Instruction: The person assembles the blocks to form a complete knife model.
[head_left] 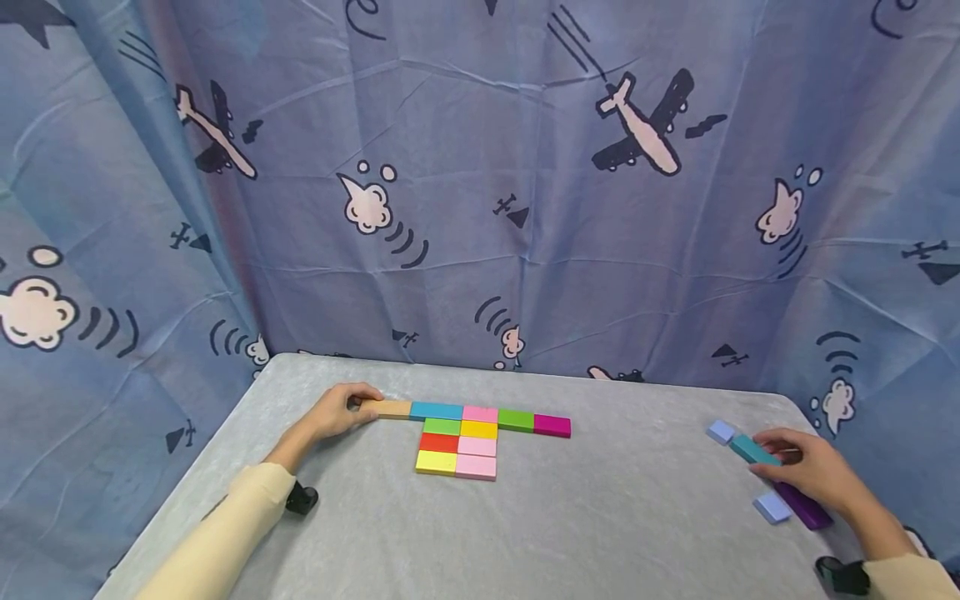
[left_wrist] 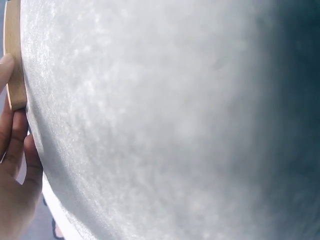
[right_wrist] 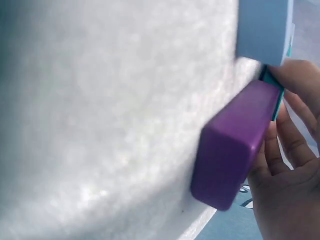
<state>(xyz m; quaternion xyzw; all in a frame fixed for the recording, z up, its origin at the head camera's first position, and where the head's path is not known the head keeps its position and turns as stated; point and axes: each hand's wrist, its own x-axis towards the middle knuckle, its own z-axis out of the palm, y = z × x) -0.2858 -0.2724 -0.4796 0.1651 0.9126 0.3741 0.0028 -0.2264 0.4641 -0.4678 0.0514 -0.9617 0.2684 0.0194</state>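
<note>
At the left end of a row of flat blocks, my left hand (head_left: 341, 412) pinches a tan block (head_left: 392, 409) between thumb and fingers. To its right the row continues with a blue block (head_left: 437, 411), a pink block (head_left: 480, 413), a green block (head_left: 516, 421) and a magenta block (head_left: 552, 426). On the right side of the table, my right hand (head_left: 813, 467) grips a teal block (head_left: 752, 449) by its near end. A purple block (head_left: 804, 507) lies under that palm, end to end with the teal one. The right wrist view shows the purple block (right_wrist: 230, 145) large and close.
Below the row, green, yellow, red and pink blocks form two touching columns, with a red block (head_left: 438, 442) among them. Two light blue blocks lie near the right hand, one beyond (head_left: 721, 431) and one nearer (head_left: 772, 507). A patterned curtain (head_left: 450, 208) borders the grey table (head_left: 600, 517).
</note>
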